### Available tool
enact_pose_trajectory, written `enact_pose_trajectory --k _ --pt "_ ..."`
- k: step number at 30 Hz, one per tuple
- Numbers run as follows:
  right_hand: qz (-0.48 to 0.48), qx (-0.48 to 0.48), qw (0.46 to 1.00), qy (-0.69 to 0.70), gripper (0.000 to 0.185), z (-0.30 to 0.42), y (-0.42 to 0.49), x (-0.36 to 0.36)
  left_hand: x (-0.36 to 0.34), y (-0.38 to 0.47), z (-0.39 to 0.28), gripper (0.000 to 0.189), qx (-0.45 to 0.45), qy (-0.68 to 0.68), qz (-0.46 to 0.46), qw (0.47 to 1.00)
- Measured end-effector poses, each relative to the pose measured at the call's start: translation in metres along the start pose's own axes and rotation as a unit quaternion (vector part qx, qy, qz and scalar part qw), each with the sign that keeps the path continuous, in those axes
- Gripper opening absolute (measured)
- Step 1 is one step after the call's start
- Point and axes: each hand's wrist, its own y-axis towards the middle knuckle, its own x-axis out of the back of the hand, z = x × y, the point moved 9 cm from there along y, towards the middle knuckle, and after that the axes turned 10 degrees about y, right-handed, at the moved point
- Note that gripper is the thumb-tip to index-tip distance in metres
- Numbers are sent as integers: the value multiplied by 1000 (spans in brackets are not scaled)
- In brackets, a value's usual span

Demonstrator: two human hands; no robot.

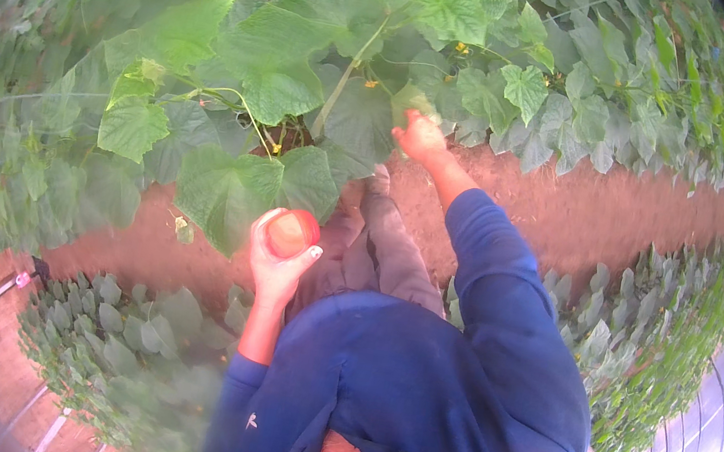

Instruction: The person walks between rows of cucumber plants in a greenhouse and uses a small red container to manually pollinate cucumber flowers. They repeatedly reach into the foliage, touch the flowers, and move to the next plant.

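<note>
My left hand (278, 256) is wrapped around a round red object (292, 233), perhaps a ball of twine or a cup; its kind cannot be told. Large leaves (229, 186) of a cucumber plant hang just above that hand. My right hand (421, 139) reaches to the plant, its fingers at the edge of a pale leaf (412, 103); whether they pinch it is hard to tell. A thick green stem (347, 85) rises to the left of the right hand. Small yellow flowers (371, 84) show among the leaves.
A dense row of leafy vines (559, 108) runs across in front of me. Bare reddish soil (545, 203) forms the path at my feet. Behind me grow more plants (130, 346) on both sides. Thin strings (40, 97) cross the foliage. A curved ribbed greenhouse wall (686, 438) stands at the lower right.
</note>
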Motion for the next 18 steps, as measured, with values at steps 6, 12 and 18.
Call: enact_pose_trajectory --k 6,12,18 --pt "-41 63 984 162 48 35 -47 5 -12 5 0 82 -37 -4 33 999" --pt "-177 57 962 201 40 17 -82 51 -32 6 0 82 -103 -14 73 992" --pt "-209 55 959 181 41 -22 -79 66 -63 -6 -13 84 -144 24 124 981"
